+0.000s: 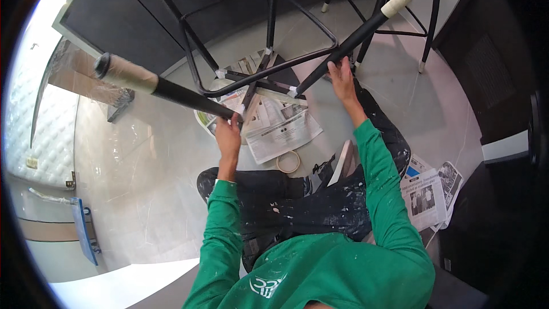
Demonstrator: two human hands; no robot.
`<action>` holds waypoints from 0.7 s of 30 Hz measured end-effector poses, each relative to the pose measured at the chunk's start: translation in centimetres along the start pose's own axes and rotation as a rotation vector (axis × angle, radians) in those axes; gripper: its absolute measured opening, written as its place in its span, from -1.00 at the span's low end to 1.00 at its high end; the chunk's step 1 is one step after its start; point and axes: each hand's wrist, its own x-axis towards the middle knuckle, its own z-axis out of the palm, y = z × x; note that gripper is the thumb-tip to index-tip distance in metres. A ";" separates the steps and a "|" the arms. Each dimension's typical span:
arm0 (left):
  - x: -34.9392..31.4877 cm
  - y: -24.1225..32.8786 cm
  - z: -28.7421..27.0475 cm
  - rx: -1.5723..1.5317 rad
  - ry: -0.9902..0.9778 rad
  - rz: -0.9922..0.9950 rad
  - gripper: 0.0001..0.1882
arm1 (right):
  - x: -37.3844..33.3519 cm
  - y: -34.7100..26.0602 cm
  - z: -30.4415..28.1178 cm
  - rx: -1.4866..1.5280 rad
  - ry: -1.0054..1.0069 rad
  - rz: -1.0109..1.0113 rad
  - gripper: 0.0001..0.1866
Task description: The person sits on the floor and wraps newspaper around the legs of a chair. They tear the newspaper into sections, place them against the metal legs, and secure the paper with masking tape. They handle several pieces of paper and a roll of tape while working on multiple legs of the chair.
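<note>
An upturned black stool (269,77) stands in front of me with its legs pointing up. Pale masking tape wraps the leg ends, and a bent metal ring joins the legs. Sheets of newspaper (283,137) lie around and beneath its base. My left hand (229,140) grips the left front leg low down, where it meets the base. On the right front leg, my right hand (343,83) has its fingers closed partway up. Part of the fingers of each hand is hidden. A roll of masking tape (288,162) lies on the floor near my crossed legs.
Another dark stool (434,8) stands upright at the far right. More newspapers (429,194) lie beside my right knee. A dark panel (229,11) rises behind the upturned stool. To the left are plastic-wrapped items (86,80) and a blue object (84,232) with small wheels.
</note>
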 end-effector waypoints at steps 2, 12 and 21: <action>1.1 -2.4 -0.2 -0.008 0.054 0.089 -0.54 | -1.5 -2.0 -0.1 -0.031 -0.057 -0.006 -0.49; 7.5 -7.5 -2.3 -0.079 -0.134 0.072 -0.64 | -7.6 -6.7 -0.8 -0.395 -0.249 -0.229 -0.66; 18.6 -12.9 -7.0 0.270 -0.155 0.254 -0.59 | -11.9 -10.2 5.4 -0.183 -0.327 -0.294 -0.61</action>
